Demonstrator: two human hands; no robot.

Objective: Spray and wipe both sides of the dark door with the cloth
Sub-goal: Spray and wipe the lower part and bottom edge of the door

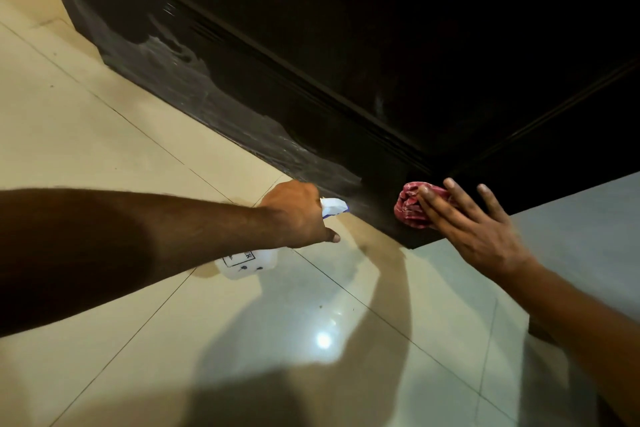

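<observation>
The dark door (346, 55) fills the upper part of the view, its bottom edge running diagonally just above the floor. Pale wet streaks (194, 80) mark its lower rail. My left hand (294, 211) grips a white spray bottle (249, 262), whose nozzle (334, 207) points at the door's lower corner. My right hand (474, 222) presses a bunched red cloth (414, 206) flat-fingered against the door's bottom corner.
Glossy beige floor tiles (104, 135) with dark grout lines spread under both arms. A bright light reflection (323, 340) and my shadow lie on the tiles near me. A paler floor area (588, 218) shows to the right of the door's edge.
</observation>
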